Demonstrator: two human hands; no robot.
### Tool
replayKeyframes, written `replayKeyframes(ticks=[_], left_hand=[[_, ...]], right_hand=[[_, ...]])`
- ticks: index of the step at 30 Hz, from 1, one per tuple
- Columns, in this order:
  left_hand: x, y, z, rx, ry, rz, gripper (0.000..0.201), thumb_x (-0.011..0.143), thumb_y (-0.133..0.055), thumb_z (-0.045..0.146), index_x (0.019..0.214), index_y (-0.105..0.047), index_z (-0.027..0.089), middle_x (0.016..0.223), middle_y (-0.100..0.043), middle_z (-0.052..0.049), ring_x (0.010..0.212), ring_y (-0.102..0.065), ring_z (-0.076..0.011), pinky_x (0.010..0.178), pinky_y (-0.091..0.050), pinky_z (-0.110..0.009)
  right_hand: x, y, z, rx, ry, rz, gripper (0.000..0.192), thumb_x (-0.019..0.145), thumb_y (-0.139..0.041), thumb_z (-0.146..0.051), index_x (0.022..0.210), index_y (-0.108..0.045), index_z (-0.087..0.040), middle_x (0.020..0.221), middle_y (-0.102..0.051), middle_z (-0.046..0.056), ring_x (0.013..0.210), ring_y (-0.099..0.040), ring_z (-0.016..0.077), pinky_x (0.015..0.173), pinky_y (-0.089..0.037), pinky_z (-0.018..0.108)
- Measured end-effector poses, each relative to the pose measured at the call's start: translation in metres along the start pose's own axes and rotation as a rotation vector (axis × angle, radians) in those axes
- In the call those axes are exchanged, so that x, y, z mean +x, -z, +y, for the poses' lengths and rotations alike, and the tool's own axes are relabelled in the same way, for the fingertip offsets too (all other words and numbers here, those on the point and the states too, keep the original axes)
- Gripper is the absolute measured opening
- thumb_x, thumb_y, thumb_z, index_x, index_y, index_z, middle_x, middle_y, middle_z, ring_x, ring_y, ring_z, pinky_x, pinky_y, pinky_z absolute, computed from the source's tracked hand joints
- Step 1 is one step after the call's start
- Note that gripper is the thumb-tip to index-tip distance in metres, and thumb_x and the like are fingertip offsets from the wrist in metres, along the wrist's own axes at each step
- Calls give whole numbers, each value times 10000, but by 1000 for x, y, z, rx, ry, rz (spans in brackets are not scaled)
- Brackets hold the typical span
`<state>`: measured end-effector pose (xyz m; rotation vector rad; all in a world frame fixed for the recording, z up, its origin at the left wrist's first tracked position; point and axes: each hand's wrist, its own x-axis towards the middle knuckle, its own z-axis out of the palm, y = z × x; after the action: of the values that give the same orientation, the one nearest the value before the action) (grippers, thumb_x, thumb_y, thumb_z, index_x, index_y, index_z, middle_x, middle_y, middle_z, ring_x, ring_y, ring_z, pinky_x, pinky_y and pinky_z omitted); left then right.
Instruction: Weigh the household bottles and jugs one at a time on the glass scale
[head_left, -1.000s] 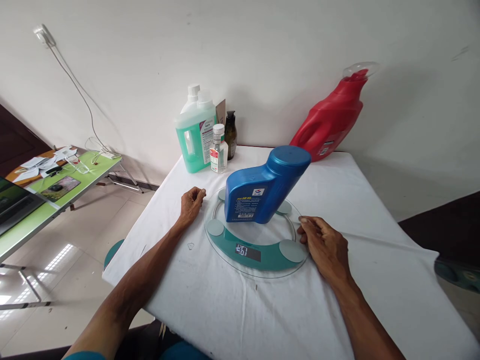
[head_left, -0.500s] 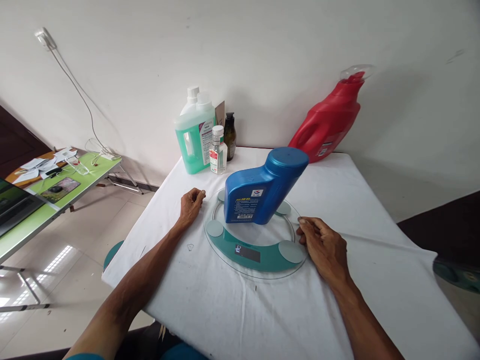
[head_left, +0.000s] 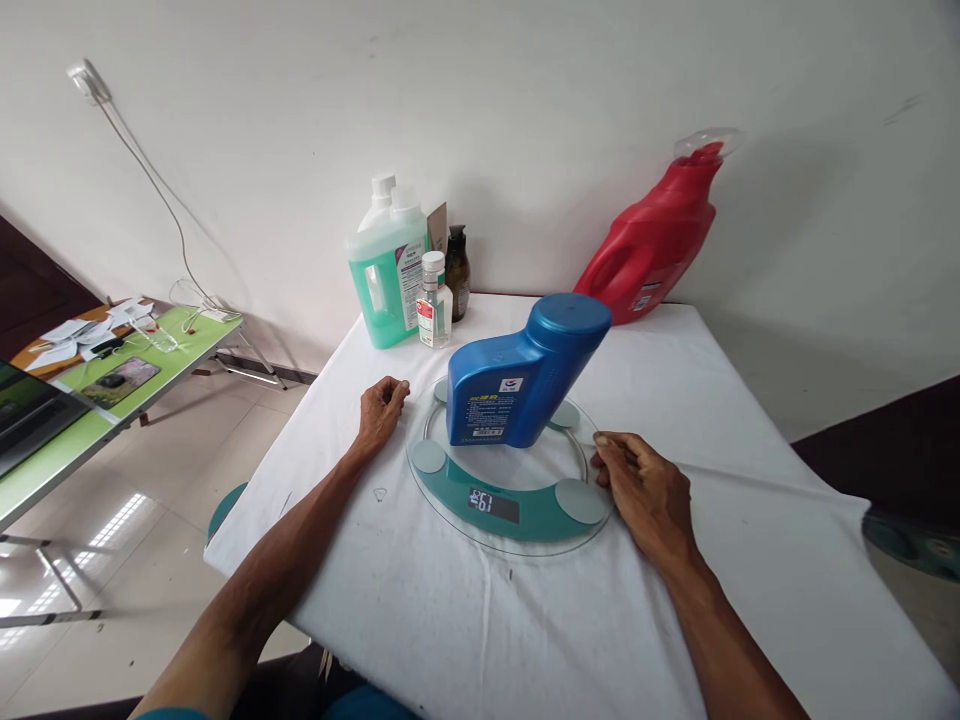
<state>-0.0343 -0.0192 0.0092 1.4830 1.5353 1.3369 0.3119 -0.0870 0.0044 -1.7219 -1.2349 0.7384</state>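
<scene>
A blue plastic jug-shaped bottle (head_left: 495,390) with a slanted neck and round cap stands upright on a round glass scale (head_left: 442,490). Lit digits that look like 61 show on the scale's dark display (head_left: 493,504). On the white cloth just left of the glass rests my left hand (head_left: 382,410), its fingers curled in and nothing visible in them. My right hand (head_left: 646,490) lies at the scale's right rim, fingers curled, thumb and fingertips by the glass edge. Whether they touch the glass is hard to make out. Neither hand touches the bottle.
Behind stand green-liquid jugs (head_left: 382,280), a small clear bottle (head_left: 434,310) and a dark pump bottle (head_left: 457,275). A red jug (head_left: 652,240) leans near the wall. To the left is a green table (head_left: 187,330) with a laptop (head_left: 34,415) and papers (head_left: 67,335).
The scale's display has gone from a small lit symbol to larger digits. Both hands and the blue bottle have stayed in place; the view has shifted slightly.
</scene>
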Motion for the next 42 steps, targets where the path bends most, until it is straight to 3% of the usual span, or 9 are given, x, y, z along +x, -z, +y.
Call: replayKeyframes(ticks=[9,14,17,22,27,31,34,38,42], left_hand=[[0,0,-1,-26,0,32,482,916,-612,667,775,-640,206,648,-566,15,610,-536,-148,648,-461,-301],[-8,6,21,-109,-161,87,592,930,-630,716,1214,-660,197,1039,-729,-86,919,-687,-215,858,-547,-357],[-16,0,39,-165,-262,24,846,855,-717,780,1467,-534,225,1328,-691,-164,1159,-694,-288,999,-549,-434],[-20,-27,62,-184,-290,-101,1179,667,-894,792,1610,-402,282,1551,-580,-216,1427,-594,-395,1160,-488,-546],[-19,-47,83,-180,-240,-139,1202,552,-1014,657,1567,-490,281,1465,-663,-175,1345,-663,-389,1078,-584,-480],[-22,-56,95,-194,-49,-192,769,595,-1008,518,1244,-730,211,1078,-806,-99,971,-780,-311,812,-660,-388],[-27,-61,101,-226,38,-156,539,565,-1005,449,983,-773,199,855,-804,-51,781,-768,-267,707,-661,-366],[-29,-64,112,-283,80,-75,489,516,-1019,403,902,-782,218,783,-800,-21,706,-764,-262,659,-674,-380],[-12,-73,137,-383,73,-82,496,529,-1026,405,929,-801,216,804,-815,-40,730,-785,-285,678,-691,-414]], right_hand=[[2,0,4,-12,29,2,384,878,-595,-610,946,-721,-254,743,-759,45,618,-684,226,715,-572,370],[2,0,2,-4,13,5,383,875,-589,-613,924,-718,-256,735,-747,37,616,-682,220,702,-558,362],[1,1,1,15,27,-7,403,889,-585,-630,905,-719,-250,736,-748,43,619,-691,223,698,-556,364],[3,2,5,56,46,-22,454,900,-569,-670,903,-721,-242,727,-746,51,598,-697,222,629,-540,344],[5,3,10,86,98,-27,486,938,-533,-704,897,-706,-252,695,-724,38,567,-684,216,596,-528,332],[6,0,13,112,106,-15,527,958,-502,-737,894,-696,-251,675,-694,30,549,-651,211,575,-505,323],[7,-3,16,130,107,-4,565,955,-486,-779,879,-684,-255,668,-673,30,566,-634,217,565,-489,319],[7,-4,20,147,124,12,613,946,-454,-829,868,-673,-261,641,-644,25,577,-617,231,546,-461,323],[5,-3,22,134,140,25,641,961,-426,-852,812,-644,-268,654,-644,30,589,-607,233,559,-471,331]])
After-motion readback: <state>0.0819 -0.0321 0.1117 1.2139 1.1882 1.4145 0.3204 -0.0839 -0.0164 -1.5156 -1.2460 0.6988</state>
